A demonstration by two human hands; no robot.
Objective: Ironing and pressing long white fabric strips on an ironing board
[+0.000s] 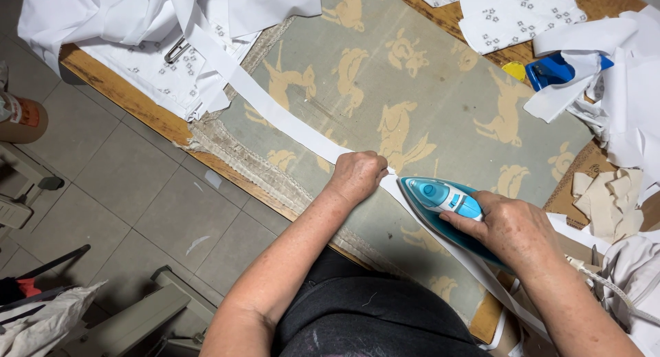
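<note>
White fabric strip (289, 120) lies diagonally across the grey animal-print pressing cloth (412, 75) on the worktop, left hand (357, 175) pinching it with closed fingers just ahead of the blue steam iron (443, 202), whose handle the right hand (512, 226) grips, apparently mid-pressing.

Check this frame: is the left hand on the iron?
No, the left hand pinches the white strip; the right hand holds the iron.
</note>
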